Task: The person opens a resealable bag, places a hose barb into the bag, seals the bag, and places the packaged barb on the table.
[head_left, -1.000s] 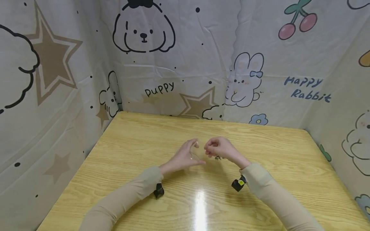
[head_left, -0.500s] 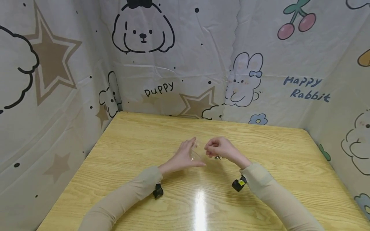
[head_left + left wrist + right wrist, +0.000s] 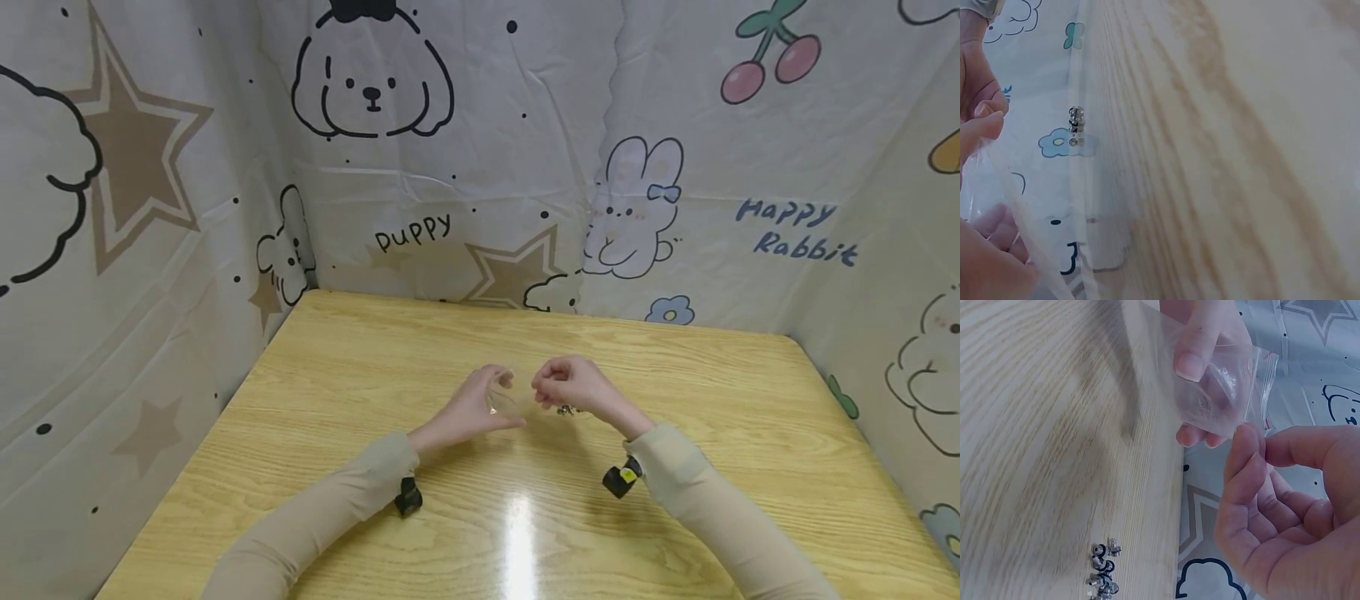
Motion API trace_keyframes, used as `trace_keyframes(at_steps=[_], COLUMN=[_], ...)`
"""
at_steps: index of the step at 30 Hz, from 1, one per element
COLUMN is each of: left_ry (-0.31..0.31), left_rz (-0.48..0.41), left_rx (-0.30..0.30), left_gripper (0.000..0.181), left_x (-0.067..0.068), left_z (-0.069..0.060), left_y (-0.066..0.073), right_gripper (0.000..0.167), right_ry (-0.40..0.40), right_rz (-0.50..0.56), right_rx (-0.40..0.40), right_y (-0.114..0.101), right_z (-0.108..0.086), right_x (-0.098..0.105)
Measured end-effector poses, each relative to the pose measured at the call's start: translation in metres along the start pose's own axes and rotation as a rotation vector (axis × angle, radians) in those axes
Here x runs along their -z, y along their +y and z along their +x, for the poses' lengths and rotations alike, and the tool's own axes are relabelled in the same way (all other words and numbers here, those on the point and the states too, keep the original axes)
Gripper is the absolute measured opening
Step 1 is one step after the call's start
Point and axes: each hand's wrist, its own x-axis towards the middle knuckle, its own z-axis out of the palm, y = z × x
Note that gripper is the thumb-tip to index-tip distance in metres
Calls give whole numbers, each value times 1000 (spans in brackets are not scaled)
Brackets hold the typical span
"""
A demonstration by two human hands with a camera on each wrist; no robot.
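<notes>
A clear plastic zip bag [image 3: 1244,381] spans the gap between the two hands, above the table. My left hand [image 3: 468,408] holds its body, thumb on the near face and fingers behind, as the right wrist view shows. With thumb and index finger, my right hand [image 3: 1285,512] pinches a corner of the bag near its zip edge. Below the right hand, a small cluster of silver metal fittings with black rings [image 3: 1104,572] lies on the table. In the head view the right hand partly covers these fittings. Nothing can be made out inside the bag.
The wooden table [image 3: 360,350] has a bright light reflection near its front. A printed cloth [image 3: 465,150] hangs behind and at both sides of it. Black wrist cameras [image 3: 621,477] sit below both sleeves.
My left hand's fingers have curled inward and its thumb has drawn back slightly, shifting the bag a little. The right hand has hardly moved, and the metal fittings lie where they were.
</notes>
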Motion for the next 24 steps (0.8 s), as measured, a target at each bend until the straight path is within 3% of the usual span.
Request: trace_keyframes(at_steps=[7, 13, 19, 24], left_ry=[15, 30, 53, 63], left_rz=[-52, -85, -129, -135], left_rx=[18, 24, 17, 29], left_gripper=[70, 66, 62, 60], left_x=[2, 0, 0, 0], left_z=[-1, 2, 2, 2], left_y=[3, 0, 1, 2], right_gripper=[27, 22, 18, 12], right_ry=[10, 74, 137, 127], right_rz=[0, -44, -199, -315], right_rx=[36, 79, 103, 108], right_y=[5, 16, 40, 65], right_z=[0, -3, -4, -2], right_x=[6, 22, 38, 44])
